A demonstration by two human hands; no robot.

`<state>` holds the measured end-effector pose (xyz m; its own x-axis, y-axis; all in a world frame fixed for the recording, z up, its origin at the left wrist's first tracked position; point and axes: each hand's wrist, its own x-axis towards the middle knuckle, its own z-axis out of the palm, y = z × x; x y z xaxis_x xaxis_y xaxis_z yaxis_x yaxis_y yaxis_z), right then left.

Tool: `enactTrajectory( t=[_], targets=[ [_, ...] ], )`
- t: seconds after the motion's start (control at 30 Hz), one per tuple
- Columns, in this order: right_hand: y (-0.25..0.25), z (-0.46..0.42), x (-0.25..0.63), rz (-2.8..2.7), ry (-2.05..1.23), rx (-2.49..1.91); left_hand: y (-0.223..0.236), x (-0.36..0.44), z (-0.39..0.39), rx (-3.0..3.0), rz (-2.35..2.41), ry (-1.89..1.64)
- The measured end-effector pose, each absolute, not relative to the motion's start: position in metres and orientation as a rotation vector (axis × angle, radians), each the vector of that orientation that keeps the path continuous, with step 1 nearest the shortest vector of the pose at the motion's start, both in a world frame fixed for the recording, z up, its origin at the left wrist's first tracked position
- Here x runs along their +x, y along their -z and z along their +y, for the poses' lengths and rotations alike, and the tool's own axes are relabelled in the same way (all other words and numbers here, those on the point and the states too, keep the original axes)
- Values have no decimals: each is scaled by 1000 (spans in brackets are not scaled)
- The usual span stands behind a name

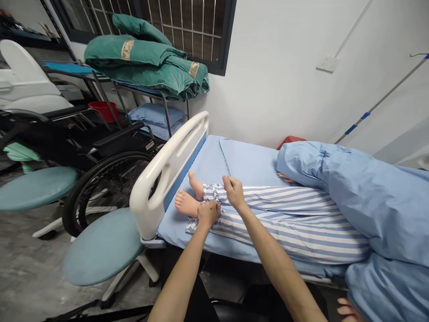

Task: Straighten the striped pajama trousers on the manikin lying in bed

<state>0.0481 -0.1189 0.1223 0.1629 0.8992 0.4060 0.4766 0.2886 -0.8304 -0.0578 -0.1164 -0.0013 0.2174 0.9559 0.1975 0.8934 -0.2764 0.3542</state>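
Observation:
A manikin lies on the bed in blue-and-white striped trousers [288, 228]; its bare near foot [186, 204] and far foot [196, 185] point toward the footboard. My left hand [208, 213] is closed at the near ankle, on the lower end of the striped trouser leg. Just above the far trouser leg, my right hand [233, 191] is closed with the thumb side up. Whatever it may hold is hidden by the fingers. Bunched blue-and-white cloth [214, 192] shows at the far ankle, between my hands.
The white footboard [147, 192] rises left of the feet. A blue quilt [362, 188] covers the manikin's upper part, with a hand [348, 309] below its near edge. Beyond the footboard stand a wheelchair [110, 188], round stools [103, 246] and a rack of green bedding [150, 67].

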Motion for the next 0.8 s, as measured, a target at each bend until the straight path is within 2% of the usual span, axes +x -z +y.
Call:
enactTrajectory(
  t=[0.1, 0.23, 0.33, 0.63, 0.8],
  targets=[
    [-99, -120, 31, -1493, -470, -1401, 0, -59, -118, 2316, 1758, -535],
    [-37, -130, 36, -1512, -449, -1723, 1, -60, -117, 2309, 1734, -545],
    [-12, -136, 38, -1579, -382, -1870, 5, -61, -117, 2329, 1723, -583],
    [-17, -136, 35, -1617, -339, -1965, 13, -60, -135, 2280, 1808, -726],
    [-14, -132, 39, -1547, -383, -1881, -21, -67, -134, 2048, 1763, -886]
  ],
)
